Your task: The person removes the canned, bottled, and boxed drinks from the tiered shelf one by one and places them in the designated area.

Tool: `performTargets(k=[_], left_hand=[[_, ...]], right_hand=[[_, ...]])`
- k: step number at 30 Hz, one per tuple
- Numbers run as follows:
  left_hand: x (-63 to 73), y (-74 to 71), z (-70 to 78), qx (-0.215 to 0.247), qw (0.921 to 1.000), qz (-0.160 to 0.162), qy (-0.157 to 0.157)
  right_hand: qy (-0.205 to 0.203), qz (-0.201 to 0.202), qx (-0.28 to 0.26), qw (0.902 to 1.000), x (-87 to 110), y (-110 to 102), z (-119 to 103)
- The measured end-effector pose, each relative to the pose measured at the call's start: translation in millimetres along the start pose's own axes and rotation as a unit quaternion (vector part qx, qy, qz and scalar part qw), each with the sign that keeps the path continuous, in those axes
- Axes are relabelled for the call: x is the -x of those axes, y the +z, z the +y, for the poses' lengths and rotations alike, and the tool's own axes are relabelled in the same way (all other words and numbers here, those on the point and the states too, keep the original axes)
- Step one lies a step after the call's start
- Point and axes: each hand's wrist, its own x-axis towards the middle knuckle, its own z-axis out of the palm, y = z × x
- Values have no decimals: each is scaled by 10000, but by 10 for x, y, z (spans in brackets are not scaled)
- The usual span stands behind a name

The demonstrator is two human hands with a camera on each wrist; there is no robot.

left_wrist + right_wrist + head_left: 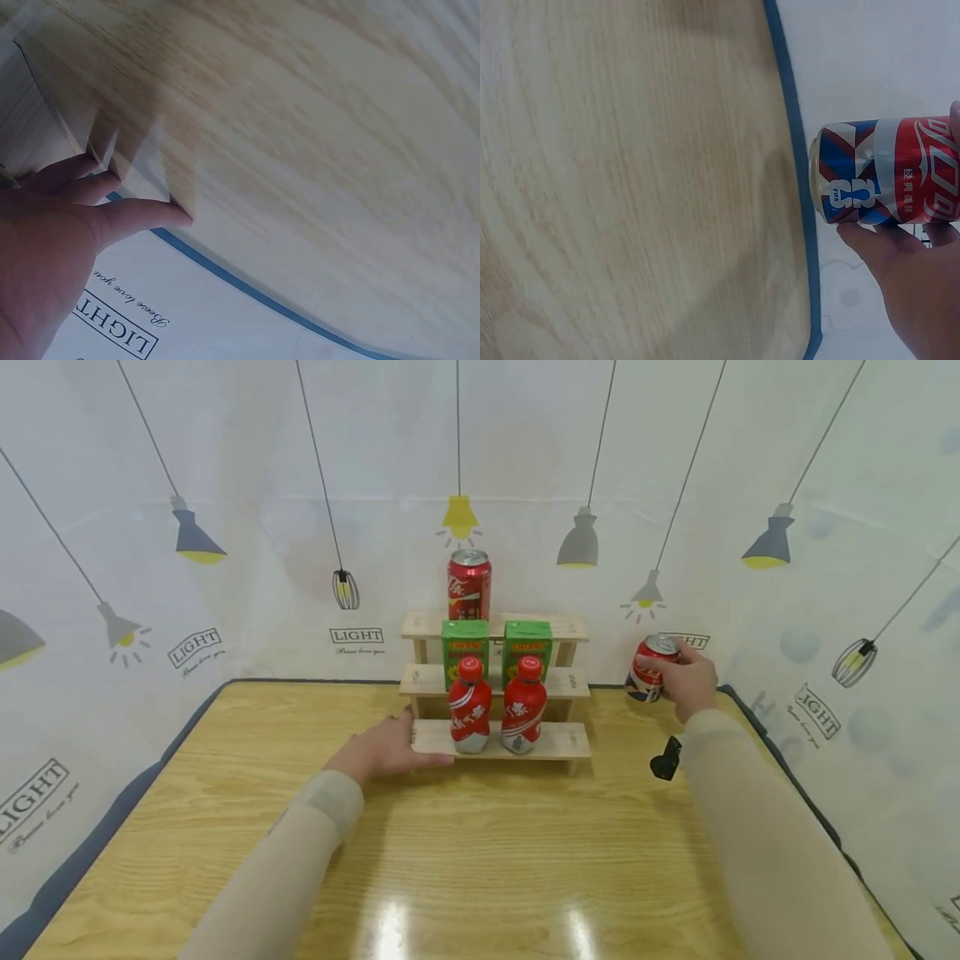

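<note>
In the head view my right hand [686, 681] grips a red, white and blue soda can [647, 681] above the table's back right corner. The right wrist view shows its patterned lower end, with the fingers [862, 238] around the red side. My left hand [382, 745] is at the left end of a three-step wooden display rack [570, 741], thumb along the lowest step's front edge. Its fingers look fairly straight in the left wrist view. Two red bottles [470, 714] stand on the lowest step, two green cartons [527, 647] on the middle one, and a red can [469, 589] on top.
A wood-grain table [525, 852] with a dark blue edge lies under everything. White sheeting [510, 452] printed with lamps rises at the back and sides. Beside the right sleeve is a small black device [666, 760].
</note>
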Motion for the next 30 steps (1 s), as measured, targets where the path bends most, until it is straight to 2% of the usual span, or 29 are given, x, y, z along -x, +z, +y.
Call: performTargets(k=[12, 20, 30], left_hand=[[-3, -19, 40, -147, 9998, -77, -117], [10, -17, 38, -101, 9999, -114, -60], [6, -21, 28, -171, 9996, -154, -155]], right_hand=[[80, -34, 2, 10000, -18, 52, 124], [122, 105, 93, 9998, -24, 51, 198], [202, 190, 142, 9995, -49, 66, 258]])
